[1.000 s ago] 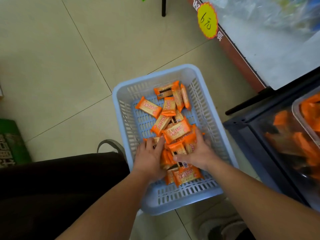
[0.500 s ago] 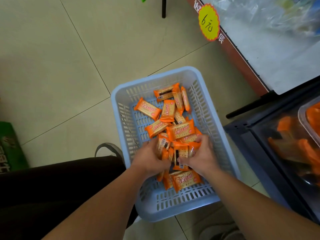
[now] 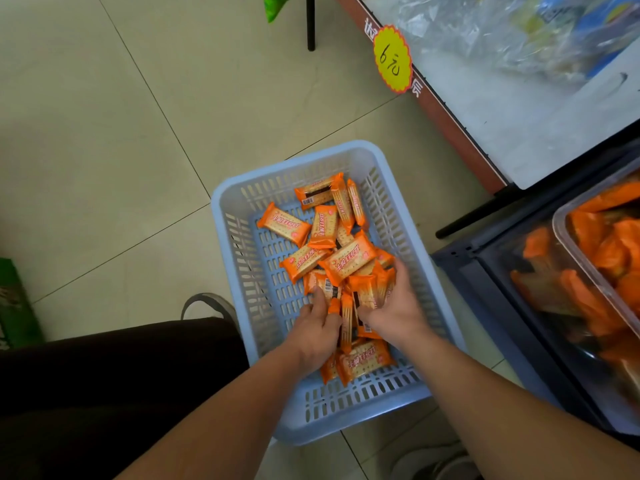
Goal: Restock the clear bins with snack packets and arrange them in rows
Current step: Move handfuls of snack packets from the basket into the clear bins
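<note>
Basket [image 3: 346, 400], pale blue, mid-frame, holds loose orange snack packets [image 3: 349, 259]. I see my left hand [image 3: 317, 329] and right hand [image 3: 394, 313] curling fingers round an upright bunch of them. Clear bin [image 3: 562, 233], right edge, holds more.

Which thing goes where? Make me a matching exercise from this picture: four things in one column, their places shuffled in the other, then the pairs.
Things
1. light blue slotted plastic basket
2. yellow scalloped paper price tag
3. clear plastic bin
4. bundle of upright orange cracker packets

Places
A. gripped between the left hand and the right hand
B. on the tiled floor, in front of the person
C. stuck to the brown shelf edge, top right
D. in the dark rack at the right edge

Pairs: 1-B, 2-C, 3-D, 4-A
</note>
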